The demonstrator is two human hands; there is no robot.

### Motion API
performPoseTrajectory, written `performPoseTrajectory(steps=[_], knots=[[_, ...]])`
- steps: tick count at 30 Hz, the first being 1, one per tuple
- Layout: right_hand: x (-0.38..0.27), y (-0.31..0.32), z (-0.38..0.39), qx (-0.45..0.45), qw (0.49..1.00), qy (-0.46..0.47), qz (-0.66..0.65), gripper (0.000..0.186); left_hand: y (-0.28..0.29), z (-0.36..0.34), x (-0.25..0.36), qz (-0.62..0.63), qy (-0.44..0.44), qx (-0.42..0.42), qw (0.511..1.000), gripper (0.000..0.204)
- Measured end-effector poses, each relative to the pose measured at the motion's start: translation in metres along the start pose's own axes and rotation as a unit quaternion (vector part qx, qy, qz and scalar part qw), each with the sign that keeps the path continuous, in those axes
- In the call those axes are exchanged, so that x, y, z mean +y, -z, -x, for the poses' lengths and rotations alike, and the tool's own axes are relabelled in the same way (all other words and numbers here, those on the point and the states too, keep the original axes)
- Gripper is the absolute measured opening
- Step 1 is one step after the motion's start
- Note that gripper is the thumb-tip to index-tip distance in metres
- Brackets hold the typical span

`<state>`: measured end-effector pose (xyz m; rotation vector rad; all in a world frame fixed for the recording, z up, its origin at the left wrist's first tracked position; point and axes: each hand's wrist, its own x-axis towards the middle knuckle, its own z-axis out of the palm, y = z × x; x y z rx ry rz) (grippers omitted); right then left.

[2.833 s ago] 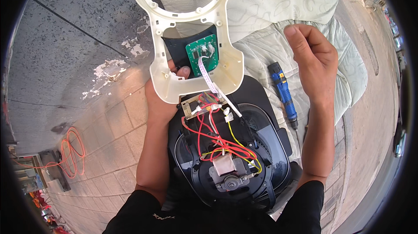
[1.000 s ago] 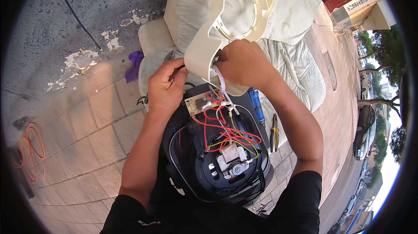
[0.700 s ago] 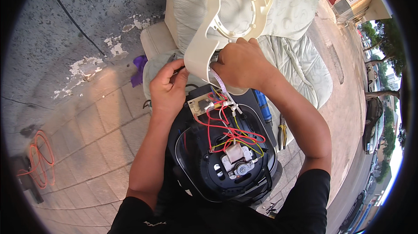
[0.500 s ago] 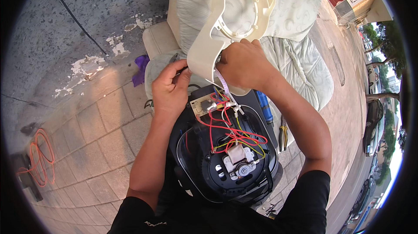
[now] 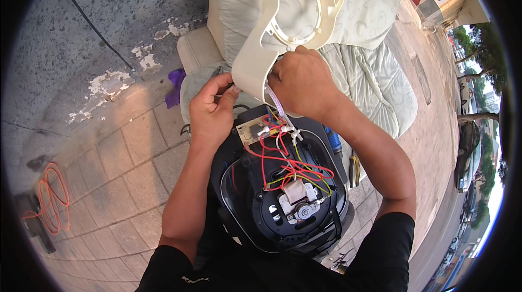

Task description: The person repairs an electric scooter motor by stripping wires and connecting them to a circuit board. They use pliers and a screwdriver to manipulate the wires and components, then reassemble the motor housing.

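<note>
A cream plastic housing with a large ring opening is held tilted above an opened black appliance. My left hand is closed at the housing's lower left edge, thumb and forefinger pinching it. My right hand is closed against the inner side of the housing, its fingertips hidden behind the knuckles. A pale ribbon cable runs from the housing down to a circuit board. Red and yellow wires loop over the appliance, near a small motor.
A pale quilted cushion seat lies beneath and beyond the housing. Pliers and a blue cylinder lie right of the appliance. A purple cloth and an orange cable coil are on the left, over paving.
My right hand has shifted very slightly up and left against the housing. The housing has tipped a little to the left; my left hand keeps its pinch.
</note>
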<state>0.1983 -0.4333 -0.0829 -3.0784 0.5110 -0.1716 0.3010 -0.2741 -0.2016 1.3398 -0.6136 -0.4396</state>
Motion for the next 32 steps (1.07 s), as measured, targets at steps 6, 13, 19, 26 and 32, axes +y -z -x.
performPoseTrajectory(steps=[6,13,19,26,32], knots=[[0.005,-0.007,0.005,0.039,0.999,0.02,-0.007,0.024,-0.001,-0.001,-0.005,0.013,0.006,-0.009,1.0,0.026],[0.019,0.067,0.013,0.045,0.944,-0.242,-0.22,0.042,0.002,0.001,0.005,0.028,0.03,0.016,0.999,0.023],[0.094,-0.013,0.046,0.006,0.727,-0.393,-0.563,0.091,-0.007,-0.002,0.002,0.045,0.035,0.01,0.998,0.021],[0.1,-0.055,0.013,0.01,0.636,-0.231,-0.736,0.044,-0.006,-0.002,0.008,0.056,0.043,0.018,0.997,0.021],[0.07,-0.005,0.003,0.108,0.646,-0.174,-0.735,0.052,-0.005,-0.004,0.006,0.089,-0.008,-0.001,0.996,0.027]])
